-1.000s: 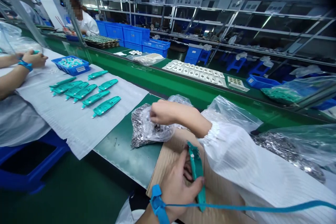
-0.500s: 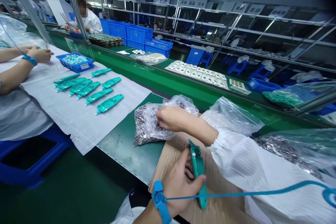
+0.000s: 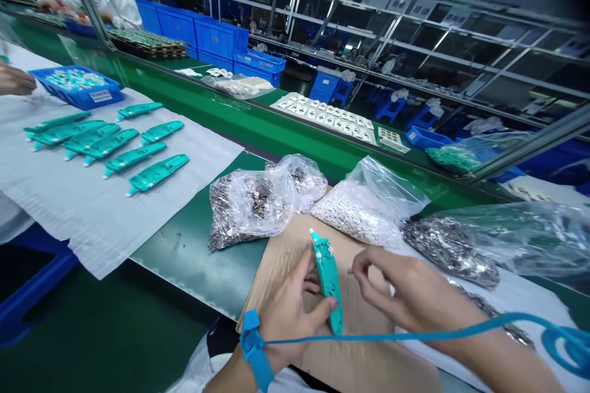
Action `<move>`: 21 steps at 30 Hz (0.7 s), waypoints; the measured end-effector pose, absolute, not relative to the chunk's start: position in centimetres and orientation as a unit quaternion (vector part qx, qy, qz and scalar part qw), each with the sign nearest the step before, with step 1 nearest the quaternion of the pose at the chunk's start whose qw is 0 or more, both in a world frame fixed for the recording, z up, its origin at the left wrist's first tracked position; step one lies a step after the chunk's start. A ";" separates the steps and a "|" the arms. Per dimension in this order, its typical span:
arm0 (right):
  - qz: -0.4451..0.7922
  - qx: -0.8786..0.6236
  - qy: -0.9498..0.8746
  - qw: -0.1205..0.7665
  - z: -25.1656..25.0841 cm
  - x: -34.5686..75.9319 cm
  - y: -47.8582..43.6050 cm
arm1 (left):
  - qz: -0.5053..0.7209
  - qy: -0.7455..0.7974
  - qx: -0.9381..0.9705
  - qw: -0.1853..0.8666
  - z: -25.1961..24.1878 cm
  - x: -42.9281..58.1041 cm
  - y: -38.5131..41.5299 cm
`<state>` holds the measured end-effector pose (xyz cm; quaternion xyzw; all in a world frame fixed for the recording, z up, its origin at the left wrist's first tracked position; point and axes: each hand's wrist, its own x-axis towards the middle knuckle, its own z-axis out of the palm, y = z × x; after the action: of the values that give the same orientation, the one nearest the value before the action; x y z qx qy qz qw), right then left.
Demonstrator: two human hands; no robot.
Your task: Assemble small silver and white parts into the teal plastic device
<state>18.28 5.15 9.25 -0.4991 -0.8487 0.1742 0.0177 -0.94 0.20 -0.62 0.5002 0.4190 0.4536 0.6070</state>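
near side first: the left hand [image 3: 295,304], a blue wrist strap [image 3: 255,344] at its wrist, was closed round a teal casing [image 3: 328,276], white tip pointing away, right there over the cardboard [image 3: 276,252]! just beside it hung the right hand [image 3: 396,285], thumb and finger pinched together; any tiny part between them was too small to make out. by the look of it, this was careful fitting work, and the next move called for a steady casing and a precise pinch.

beyond, across the green desk [image 3: 198,258], sat a bag of dark metal bits [image 3: 230,215], a bag of white pieces [image 3: 350,215] and a bag of shiny metal parts [image 3: 452,245]. further left, more teal casings [image 3: 159,173] lay on a white sheet [image 3: 152,212], a blue tray [image 3: 85,98] behind, a co-worker's hand [image 3: 16,81] beside it. then came rows of white cards [image 3: 322,116], blue crates [image 3: 216,40], a person in white [image 3: 122,6], and metal racks filling the dim back of the room.
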 end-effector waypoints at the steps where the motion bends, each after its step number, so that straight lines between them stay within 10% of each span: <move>1: 0.192 -0.500 -0.844 0.019 8.2 18.8 4.0 | 0.453 0.411 0.506 0.608 -0.7 -0.9 0.2; 14: 0.172 -0.444 -0.879 -0.004 5.1 17.7 3.1 | 0.418 0.429 0.608 0.521 -0.2 -1.4 0.4; 21: 0.276 -0.523 -0.795 0.133 5.5 17.0 3.1 | 0.382 0.468 0.629 0.489 0.3 -1.5 0.3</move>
<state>17.05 3.06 5.47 -0.5232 -0.7954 0.2757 0.1329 -1.45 0.27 0.30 0.6295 0.4677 0.3818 0.4891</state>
